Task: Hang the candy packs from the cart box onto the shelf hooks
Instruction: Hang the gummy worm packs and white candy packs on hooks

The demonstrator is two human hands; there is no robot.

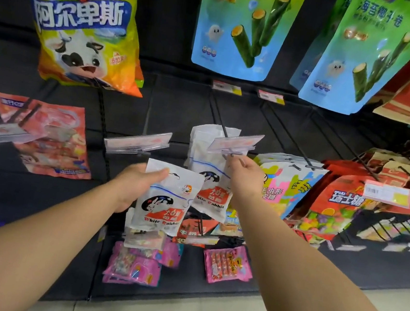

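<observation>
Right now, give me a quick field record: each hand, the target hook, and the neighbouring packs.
left hand: holds one White Rabbit pack by its upper left edge, not yet hung
right hand: fingers at the tip of the hook, on the hung pack
hook label: tilted up
right neighbour: Swiss candy pack
left neighbour: pink pack

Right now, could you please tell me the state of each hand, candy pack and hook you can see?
Left hand: shut on a White Rabbit pack, held upright off the hooks.
Held pack: sealed, not yet hung.
Right hand: pinching the top of the hung pack at the hook.
Hung pack: on the hook, behind the price tag.
Price tag holder: tilted upward.
Left hook: bare.
</observation>
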